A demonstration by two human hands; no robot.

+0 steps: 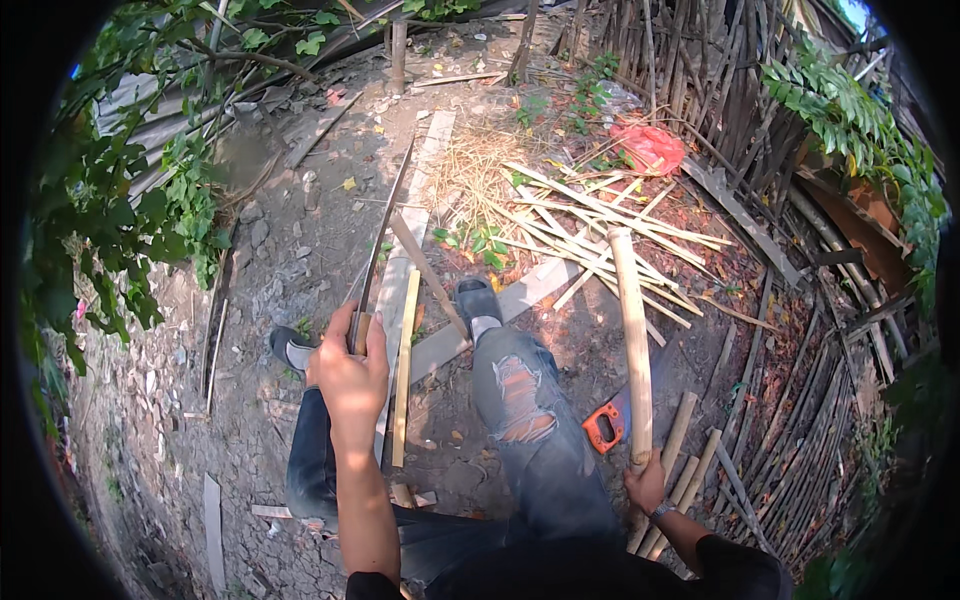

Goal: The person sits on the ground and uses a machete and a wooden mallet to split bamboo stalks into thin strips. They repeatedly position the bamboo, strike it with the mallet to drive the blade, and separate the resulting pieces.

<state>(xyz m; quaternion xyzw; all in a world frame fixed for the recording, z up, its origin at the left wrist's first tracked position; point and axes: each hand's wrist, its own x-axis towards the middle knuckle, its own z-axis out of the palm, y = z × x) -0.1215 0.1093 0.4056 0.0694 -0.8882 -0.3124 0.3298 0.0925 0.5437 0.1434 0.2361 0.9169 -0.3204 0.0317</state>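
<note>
My left hand [350, 385] is closed round the short wooden handle of a machete [385, 232]. Its long, narrow dark blade points up and away, with the tip over the dirt. At the right, my right hand [646, 486] grips the near end of a thick, pale bamboo pole [632, 350], which extends away from me. An orange-handled handsaw [603, 428] lies on the ground just left of the pole, its blade partly behind it. Beside my left hand, a long split bamboo strip [405, 370] lies along a plank.
A pile of split bamboo strips [600, 240] lies ahead, next to dry shavings [475, 180] and a red plastic bag [648, 148]. Cut bamboo lengths [690, 478] rest near my right hand. A stick fence [690, 70] stands at far right; leafy vines [130, 200] hang left.
</note>
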